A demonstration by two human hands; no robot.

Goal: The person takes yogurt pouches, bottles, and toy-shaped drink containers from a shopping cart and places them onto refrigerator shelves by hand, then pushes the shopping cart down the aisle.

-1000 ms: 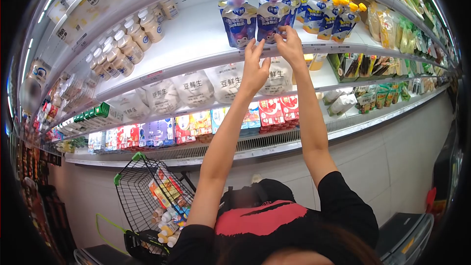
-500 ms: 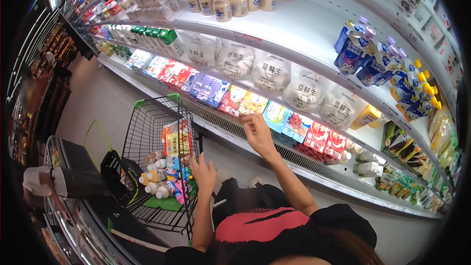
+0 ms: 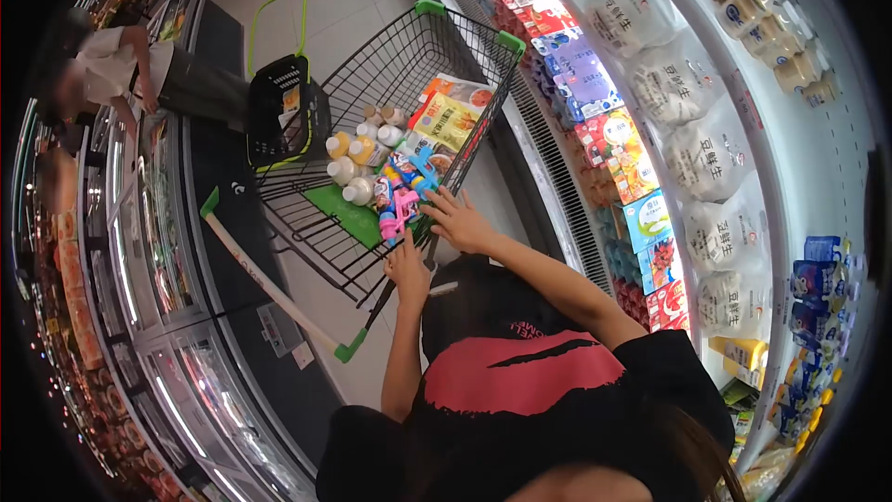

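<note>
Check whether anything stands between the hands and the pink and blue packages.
Nothing visible blocks them from above: the right hand and left hand are at the side of the shopping cart, fingertips close beside the packages. Contact is unclear.

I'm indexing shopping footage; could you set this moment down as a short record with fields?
Setting: store aisle beside a lit, stocked shelf
Left hand: left hand, at the cart's near side
Right hand: right hand, fingers spread, beside the pink and blue plastic items
Cart: black wire cart with green corners
In cart: white-capped bottles, flat yellow packet, pink and blue plastic items
Beside cart: black basket with green handle
Others: person in white top
Unclear: whether either hand touches anything
</note>
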